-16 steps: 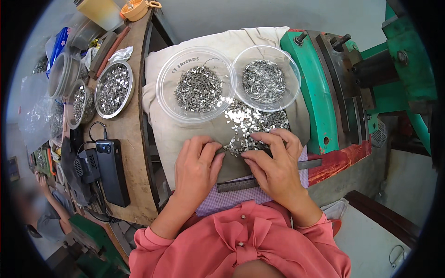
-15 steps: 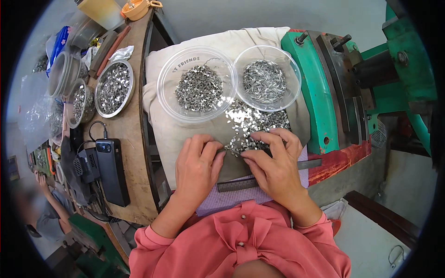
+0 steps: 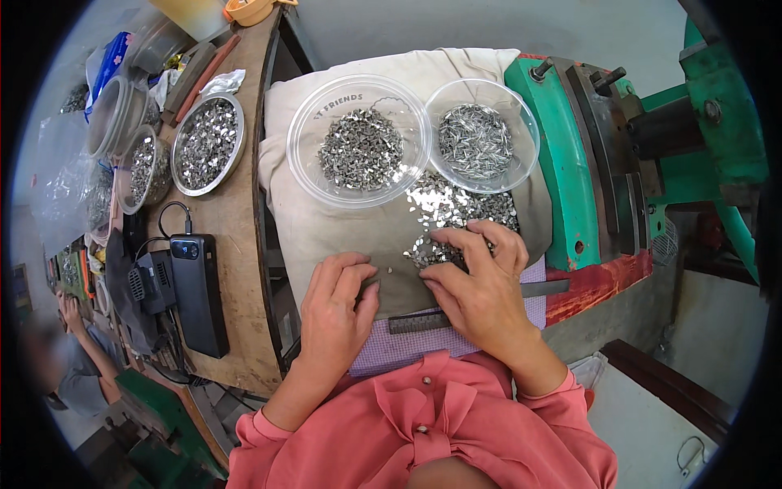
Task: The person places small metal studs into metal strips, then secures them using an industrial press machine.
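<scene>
A heap of small shiny metal pieces lies on the grey-beige cloth in front of me. My right hand rests at the heap's near edge, its curved fingers over the pieces and its thumb apart from them. My left hand is over the cloth to the left, fingers bent and thumb apart, nothing visible between them. One loose metal piece lies between my hands. Beyond the heap stand two clear round plastic tubs: the left tub holds short metal pieces, the right tub thin, needle-like ones.
A steel ruler lies on purple checked cloth near me. Right of the work cloth stands a green machine. The wooden bench at left carries a metal dish of pieces and a black power bank. Another person's hand shows far left.
My left hand has drawn back left, away from the heap, and a loose piece now shows on the cloth. My right hand stays at the heap. The whole view has shifted slightly.
</scene>
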### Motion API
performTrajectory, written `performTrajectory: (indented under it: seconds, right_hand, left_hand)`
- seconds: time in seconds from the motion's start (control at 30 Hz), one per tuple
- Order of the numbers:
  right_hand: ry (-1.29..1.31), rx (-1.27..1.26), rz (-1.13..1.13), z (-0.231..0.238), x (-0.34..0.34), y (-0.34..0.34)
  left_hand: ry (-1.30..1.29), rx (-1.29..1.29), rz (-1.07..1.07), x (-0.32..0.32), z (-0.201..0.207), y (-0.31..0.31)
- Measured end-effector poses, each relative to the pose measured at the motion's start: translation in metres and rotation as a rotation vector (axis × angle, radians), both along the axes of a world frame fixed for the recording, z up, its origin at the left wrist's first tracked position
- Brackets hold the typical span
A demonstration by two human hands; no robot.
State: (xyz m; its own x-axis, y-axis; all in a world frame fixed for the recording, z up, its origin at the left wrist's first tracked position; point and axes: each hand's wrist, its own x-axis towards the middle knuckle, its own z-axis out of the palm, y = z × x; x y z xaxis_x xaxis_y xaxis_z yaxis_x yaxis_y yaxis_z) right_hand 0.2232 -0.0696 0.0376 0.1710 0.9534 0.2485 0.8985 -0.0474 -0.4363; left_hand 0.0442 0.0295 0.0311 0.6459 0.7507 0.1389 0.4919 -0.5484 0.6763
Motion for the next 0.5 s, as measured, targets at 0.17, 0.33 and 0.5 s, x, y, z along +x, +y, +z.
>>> performTrajectory:
  seconds: [0.17, 0.33, 0.5]
  right_hand:
    - [-0.002, 0.022, -0.061, 0.003, 0.007, -0.005]
    - [0.007, 0.004, -0.07, 0.001, 0.005, -0.01]
    - [0.007, 0.012, -0.059, -0.002, 0.001, -0.007]
  left_hand:
    - [0.001, 0.034, -0.002, 0.006, 0.0, 0.0]
    - [0.033, 0.102, 0.019, 0.016, -0.004, 0.001]
    - [0.0, 0.147, -0.004, 0.015, -0.007, 0.002]
